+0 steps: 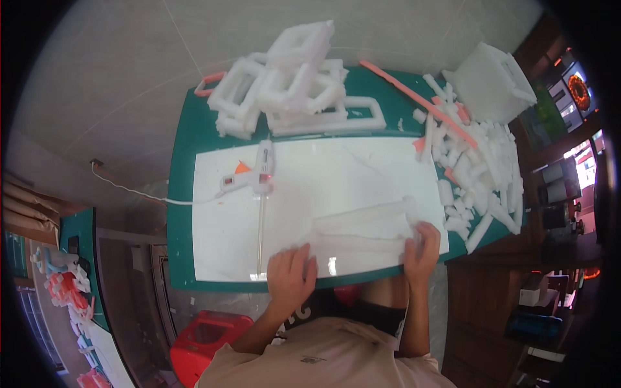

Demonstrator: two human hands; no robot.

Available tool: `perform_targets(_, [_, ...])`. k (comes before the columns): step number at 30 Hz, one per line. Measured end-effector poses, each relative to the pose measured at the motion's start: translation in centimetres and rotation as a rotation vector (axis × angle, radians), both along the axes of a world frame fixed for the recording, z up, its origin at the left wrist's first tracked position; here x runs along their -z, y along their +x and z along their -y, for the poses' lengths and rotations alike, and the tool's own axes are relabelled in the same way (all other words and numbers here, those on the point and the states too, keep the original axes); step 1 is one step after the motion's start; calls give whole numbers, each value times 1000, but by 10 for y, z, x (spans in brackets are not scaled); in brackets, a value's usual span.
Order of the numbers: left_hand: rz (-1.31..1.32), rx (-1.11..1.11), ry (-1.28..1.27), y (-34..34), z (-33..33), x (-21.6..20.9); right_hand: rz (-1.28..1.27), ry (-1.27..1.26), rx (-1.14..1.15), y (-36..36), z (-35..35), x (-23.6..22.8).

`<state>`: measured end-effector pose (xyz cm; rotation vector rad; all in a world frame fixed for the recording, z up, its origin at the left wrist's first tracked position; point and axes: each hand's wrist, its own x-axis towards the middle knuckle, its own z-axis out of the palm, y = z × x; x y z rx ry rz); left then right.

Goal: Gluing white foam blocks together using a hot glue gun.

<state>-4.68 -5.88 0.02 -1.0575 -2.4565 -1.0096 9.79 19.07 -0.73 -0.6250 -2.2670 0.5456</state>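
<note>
A long white foam frame (359, 242), made of strips round a narrow opening, lies on the white board (233, 252) near its front edge. My left hand (291, 275) is at the frame's left end, its fingertips closed against the corner. At the other end my right hand (422, 252) grips the short side between thumb and bent fingers. A white hot glue gun (264, 165) rests on the board to the left, with a long clear glue stick (261, 233) reaching from it toward me.
White foam frames (301, 77) are stacked at the back of the green table (184, 226). Loose foam strips (482, 161) are heaped on the right beside a large foam box (491, 84). A pink strip (420, 103) lies slantwise. The cord (142, 194) runs left; a red stool (207, 333) stands below.
</note>
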Motion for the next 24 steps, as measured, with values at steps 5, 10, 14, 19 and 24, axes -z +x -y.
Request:
perform_targets(5, [-55,-23,58,-3,2,7,-84,-76,-106,-1,3,-3])
perform_targets(10, [-57,-65,39,10,-5,10,-53,70,-206,11,-10,-4])
perform_targets(14, [-65,-50,85,14,-13,4,-56,90,-272,21,-16,-9])
perform_targets(19, [-171,0,82,7,-13,15,-101,77,-247,20,-16,-1])
perform_targets(24, [74,-78,53,16,-10,3,-74,16,-232,21,-16,-3])
